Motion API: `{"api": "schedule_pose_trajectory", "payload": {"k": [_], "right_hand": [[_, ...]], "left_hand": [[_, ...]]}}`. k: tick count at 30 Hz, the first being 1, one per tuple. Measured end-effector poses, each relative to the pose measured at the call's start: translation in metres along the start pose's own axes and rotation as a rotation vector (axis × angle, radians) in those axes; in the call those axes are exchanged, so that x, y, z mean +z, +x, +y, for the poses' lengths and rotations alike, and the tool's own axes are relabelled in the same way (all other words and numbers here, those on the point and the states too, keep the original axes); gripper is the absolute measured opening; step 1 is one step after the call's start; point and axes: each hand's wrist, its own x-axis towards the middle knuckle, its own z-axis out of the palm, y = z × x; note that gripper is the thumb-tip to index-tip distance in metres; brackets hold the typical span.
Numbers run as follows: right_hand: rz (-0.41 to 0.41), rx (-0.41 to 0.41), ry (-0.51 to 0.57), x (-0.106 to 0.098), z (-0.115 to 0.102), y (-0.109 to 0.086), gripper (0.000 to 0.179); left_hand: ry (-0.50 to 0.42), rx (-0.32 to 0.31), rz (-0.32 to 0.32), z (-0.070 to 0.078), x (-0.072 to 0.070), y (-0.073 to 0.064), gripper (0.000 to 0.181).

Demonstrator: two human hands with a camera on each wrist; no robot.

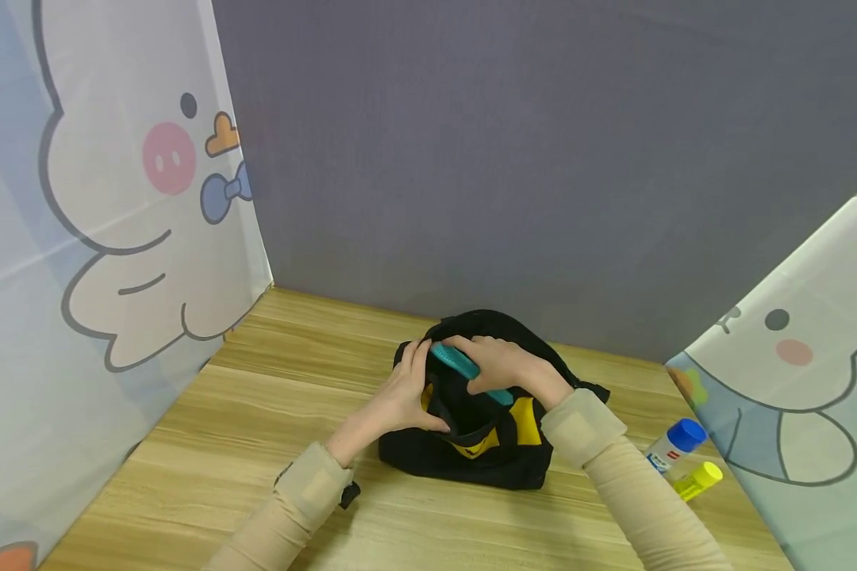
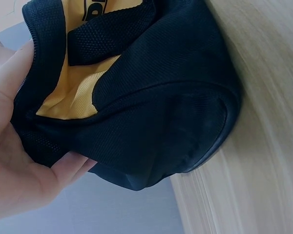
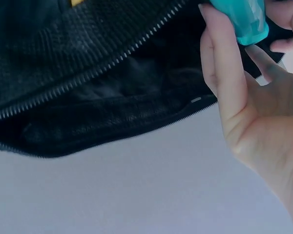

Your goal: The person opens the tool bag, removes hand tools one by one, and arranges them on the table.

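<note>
A black bag with yellow panels (image 1: 464, 469) lies on the wooden table, its zipped mouth open. My left hand (image 1: 397, 400) grips the bag's left rim. In the left wrist view the bag's black side (image 2: 161, 131) fills the middle, and the left hand (image 2: 24, 170) has its fingers tucked under the fabric. My right hand (image 1: 500, 366) holds a long teal object (image 1: 457, 359) slantwise over the mouth. From the right wrist, the teal object's rounded end (image 3: 249, 24) shows between the fingers of the right hand (image 3: 234, 92), close above the toothed zip (image 3: 117, 57). The bag's inside is mostly dark.
To the right, near the table's edge, are a white tube with a blue cap (image 1: 674, 446) and a yellow tube (image 1: 698, 480). A grey panel (image 1: 471, 159) stands behind the table (image 1: 257, 396), with printed cloth walls (image 1: 128, 262) at the sides.
</note>
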Motion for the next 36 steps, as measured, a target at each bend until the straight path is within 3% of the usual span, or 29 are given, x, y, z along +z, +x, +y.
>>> {"api": "schedule_pose_trajectory", "payload": {"k": [13,26,31,36], "right_hand": [[-0.015,0.061,0.012,-0.012,0.004,-0.023,0.082],[0.003,0.080,0.075,-0.016,0.021,-0.054,0.081],[0.019,0.097,0.082,-0.018,0.021,-0.068,0.082],[0.042,0.091,0.139,-0.026,0.019,-0.075,0.083]], "left_hand": [[-0.021,0.006,-0.004,0.002,0.003,0.001,0.131],[-0.028,-0.030,0.004,0.001,0.003,0.003,0.131],[-0.009,-0.027,-0.005,-0.004,-0.005,0.001,0.132],[0.021,-0.025,0.012,-0.016,-0.023,-0.006,0.131]]}}
